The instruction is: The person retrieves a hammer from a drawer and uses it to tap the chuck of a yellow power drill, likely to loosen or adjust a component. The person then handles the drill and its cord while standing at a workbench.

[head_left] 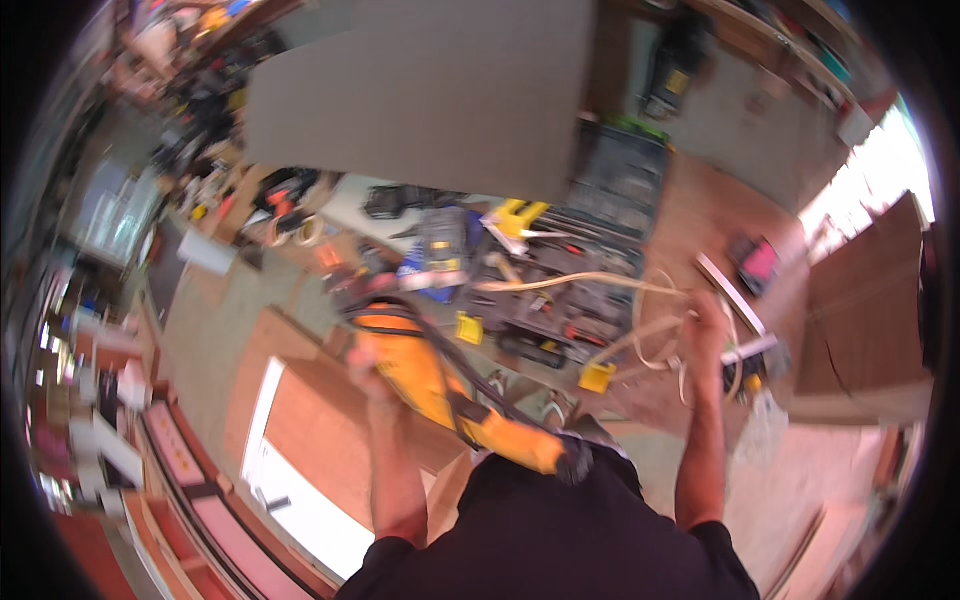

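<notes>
My left hand [374, 372] is closed around a long yellow power tool [418, 380], its kind blurred, which slants down toward my body. A dark cable [440, 345] runs along the tool's side. Held out to the right, my right hand [706, 322] is closed on a pale cord [570, 280]. The cord stretches left over an open tool case and hangs in loops near the hand. My right fingers are smeared, but the cord passes into them.
Ahead lies an open dark tool case [615, 180] with tools around it. A large grey panel [420, 90] stands beyond. White-edged boards [310, 510] lie at lower left, a pink-and-black object [757, 265] at right, a brown cabinet [865, 310] at far right.
</notes>
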`<state>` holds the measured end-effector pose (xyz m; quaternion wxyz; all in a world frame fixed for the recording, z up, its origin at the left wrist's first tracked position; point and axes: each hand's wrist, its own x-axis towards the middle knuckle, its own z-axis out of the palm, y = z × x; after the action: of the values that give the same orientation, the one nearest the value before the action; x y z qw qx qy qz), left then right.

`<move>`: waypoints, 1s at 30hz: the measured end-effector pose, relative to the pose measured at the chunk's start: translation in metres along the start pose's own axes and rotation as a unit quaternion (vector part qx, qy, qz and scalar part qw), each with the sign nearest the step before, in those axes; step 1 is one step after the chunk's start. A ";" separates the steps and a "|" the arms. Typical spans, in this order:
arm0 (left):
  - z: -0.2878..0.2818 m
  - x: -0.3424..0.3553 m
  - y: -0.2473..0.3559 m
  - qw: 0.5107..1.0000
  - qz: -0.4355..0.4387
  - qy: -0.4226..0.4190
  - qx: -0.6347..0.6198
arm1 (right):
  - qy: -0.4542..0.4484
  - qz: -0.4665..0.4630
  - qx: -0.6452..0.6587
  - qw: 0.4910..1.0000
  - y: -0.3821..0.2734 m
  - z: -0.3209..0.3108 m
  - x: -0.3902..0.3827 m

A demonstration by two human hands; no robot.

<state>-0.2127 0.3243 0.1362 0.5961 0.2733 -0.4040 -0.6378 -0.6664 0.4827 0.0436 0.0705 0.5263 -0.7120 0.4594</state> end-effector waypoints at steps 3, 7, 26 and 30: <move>-0.005 -0.002 0.006 0.991 -0.060 -0.027 0.113 | 0.045 0.120 0.105 0.986 0.030 -0.032 0.044; 0.013 -0.001 0.036 0.881 0.006 -0.097 0.463 | 0.188 0.112 0.019 0.975 0.064 -0.082 0.107; -0.018 0.011 0.020 0.984 0.052 0.020 0.171 | -0.096 0.241 -0.155 0.953 0.132 -0.147 0.162; 0.013 0.029 0.004 0.989 0.099 0.074 0.084 | -0.288 -0.028 0.130 0.948 -0.049 -0.043 0.098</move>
<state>-0.2254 0.2985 0.1500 0.6595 0.3272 -0.4365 -0.5173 -0.6858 0.4463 0.1537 -0.1938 0.6602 -0.6210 0.3754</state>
